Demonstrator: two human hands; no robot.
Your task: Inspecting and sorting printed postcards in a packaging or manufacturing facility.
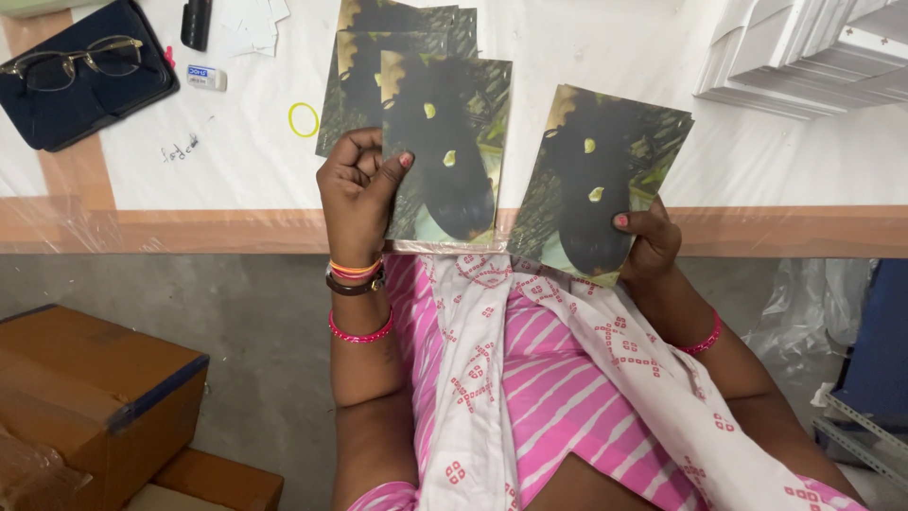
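I see my left hand [359, 194] curled closed, pinching one dark glossy photo print [449, 151]; my right hand [648, 241] grips another dark glossy print [596, 180] from below.

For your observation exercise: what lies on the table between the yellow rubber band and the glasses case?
In the head view, between the yellow rubber band and the glasses case lie a small white eraser and a pen scribble.

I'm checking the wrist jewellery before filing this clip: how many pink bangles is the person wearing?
2 in view. One pink bangle sits on the left forearm, below a cluster of orange and dark bands nearer the left hand. The other pink bangle circles the right wrist, behind the right hand, partly hidden.
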